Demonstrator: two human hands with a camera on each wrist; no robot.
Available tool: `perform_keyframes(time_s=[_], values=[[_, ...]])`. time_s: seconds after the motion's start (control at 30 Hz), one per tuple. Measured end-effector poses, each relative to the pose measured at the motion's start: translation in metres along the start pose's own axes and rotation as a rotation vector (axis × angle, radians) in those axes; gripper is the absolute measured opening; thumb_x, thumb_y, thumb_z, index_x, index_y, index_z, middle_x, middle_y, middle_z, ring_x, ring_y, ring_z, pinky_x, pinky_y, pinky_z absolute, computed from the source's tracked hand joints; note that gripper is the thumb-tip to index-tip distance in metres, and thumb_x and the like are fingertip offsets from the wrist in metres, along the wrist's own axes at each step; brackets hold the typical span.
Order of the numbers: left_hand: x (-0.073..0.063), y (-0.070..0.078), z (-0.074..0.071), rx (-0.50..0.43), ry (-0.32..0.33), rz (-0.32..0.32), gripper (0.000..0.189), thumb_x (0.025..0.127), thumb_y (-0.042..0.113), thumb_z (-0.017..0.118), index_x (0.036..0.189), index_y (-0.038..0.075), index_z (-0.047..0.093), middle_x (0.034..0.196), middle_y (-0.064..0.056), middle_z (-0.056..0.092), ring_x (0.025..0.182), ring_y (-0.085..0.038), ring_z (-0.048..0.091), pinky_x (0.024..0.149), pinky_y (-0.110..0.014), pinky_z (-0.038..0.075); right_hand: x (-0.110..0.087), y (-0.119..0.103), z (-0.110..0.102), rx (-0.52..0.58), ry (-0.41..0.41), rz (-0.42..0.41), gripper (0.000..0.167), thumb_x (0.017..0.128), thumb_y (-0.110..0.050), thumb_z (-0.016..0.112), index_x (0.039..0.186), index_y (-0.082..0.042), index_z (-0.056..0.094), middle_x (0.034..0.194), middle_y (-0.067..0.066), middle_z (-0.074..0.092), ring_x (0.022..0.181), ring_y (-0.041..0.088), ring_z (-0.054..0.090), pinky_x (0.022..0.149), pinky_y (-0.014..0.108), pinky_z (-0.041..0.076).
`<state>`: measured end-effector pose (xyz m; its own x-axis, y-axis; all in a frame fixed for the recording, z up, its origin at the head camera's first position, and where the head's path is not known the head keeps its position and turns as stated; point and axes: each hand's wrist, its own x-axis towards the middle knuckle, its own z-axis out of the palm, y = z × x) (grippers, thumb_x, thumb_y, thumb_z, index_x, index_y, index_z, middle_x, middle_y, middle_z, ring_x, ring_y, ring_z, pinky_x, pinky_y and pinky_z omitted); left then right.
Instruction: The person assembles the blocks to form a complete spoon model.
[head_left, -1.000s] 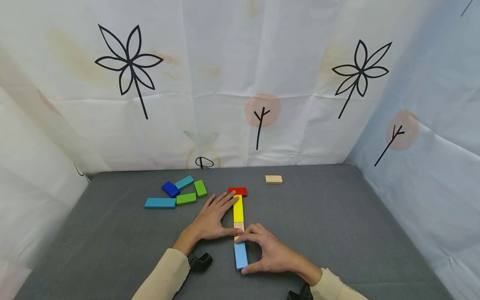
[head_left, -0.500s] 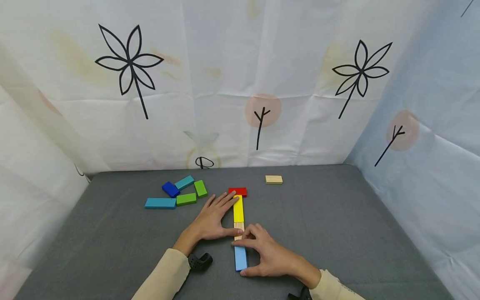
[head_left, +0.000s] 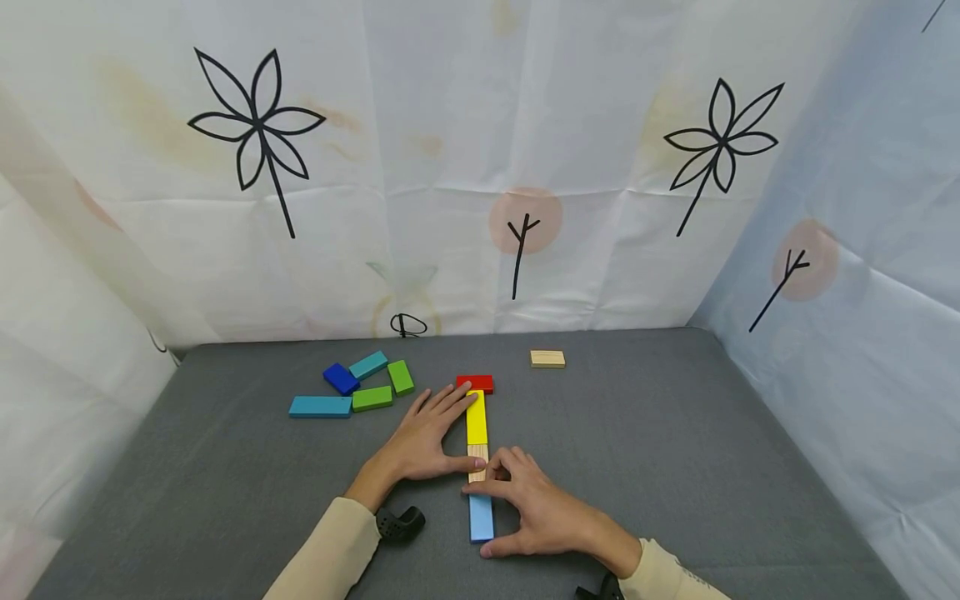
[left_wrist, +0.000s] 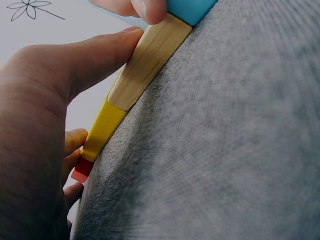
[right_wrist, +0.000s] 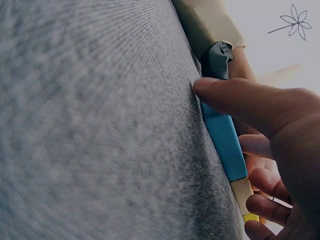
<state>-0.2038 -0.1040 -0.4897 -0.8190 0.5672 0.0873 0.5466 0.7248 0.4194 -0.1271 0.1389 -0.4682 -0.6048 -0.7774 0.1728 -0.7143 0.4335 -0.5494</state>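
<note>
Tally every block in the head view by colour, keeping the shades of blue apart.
Red block: 1
Yellow block: 1
Light blue block: 1
Plain wood blocks: 2
Dark blue block: 1
Teal blocks: 2
Green blocks: 2
Total: 10

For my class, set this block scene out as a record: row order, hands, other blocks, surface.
row, near to far: light blue block, wooden row block, yellow block, crosswise red block
left hand: thumb at the wooden row block
right hand: thumb by the light blue block's near end
left cluster: dark blue block, two teal blocks, two green blocks
apart: lone wooden block
surface: gray cloth
</note>
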Motion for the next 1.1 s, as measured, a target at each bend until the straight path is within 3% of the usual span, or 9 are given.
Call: perform_keyframes(time_s=[0.4, 0.67, 1.1], values=[[0.0004, 0.0, -0.0012, -0.013, -0.009, 0.001, 0.101, 0.084, 0.077, 0.058, 0.163, 0.022, 0.027, 0.169, 0.005, 0.016, 0.155, -0.025, 0.014, 0.123, -0.056, 0.003, -0.0004, 0.0, -0.0006, 0.006, -0.025, 0.017, 0.065, 0.084, -0.054, 0.078, 0.141, -0.029, 0.062, 0.117, -0.013, 0.041, 0.107, 0.008, 0.038, 0.09, 0.029, 0.035], [0.0006, 0.0, -0.0002, -0.002, -0.012, -0.005, 0.101, 0.083, 0.078, 0.057, 0.163, 0.022, 0.028, 0.169, 0.005, 0.016, 0.155, -0.024, 0.014, 0.123, -0.056, 0.002, -0.001, 0.0019, -0.0041, 0.054, -0.018, 0.046, 0.071, 0.079, -0.053, 0.083, 0.142, -0.027, 0.062, 0.12, -0.013, 0.044, 0.11, 0.008, 0.039, 0.092, 0.033, 0.037], [0.0004, 0.0002, -0.0004, -0.005, -0.007, -0.001, 0.101, 0.083, 0.078, 0.057, 0.162, 0.022, 0.028, 0.169, 0.005, 0.016, 0.155, -0.024, 0.014, 0.123, -0.056, 0.003, -0.0015, 0.0005, -0.0077, 0.075, -0.011, 0.078, 0.068, 0.078, -0.051, 0.085, 0.138, -0.026, 0.065, 0.12, -0.013, 0.045, 0.11, 0.009, 0.039, 0.095, 0.037, 0.037]])
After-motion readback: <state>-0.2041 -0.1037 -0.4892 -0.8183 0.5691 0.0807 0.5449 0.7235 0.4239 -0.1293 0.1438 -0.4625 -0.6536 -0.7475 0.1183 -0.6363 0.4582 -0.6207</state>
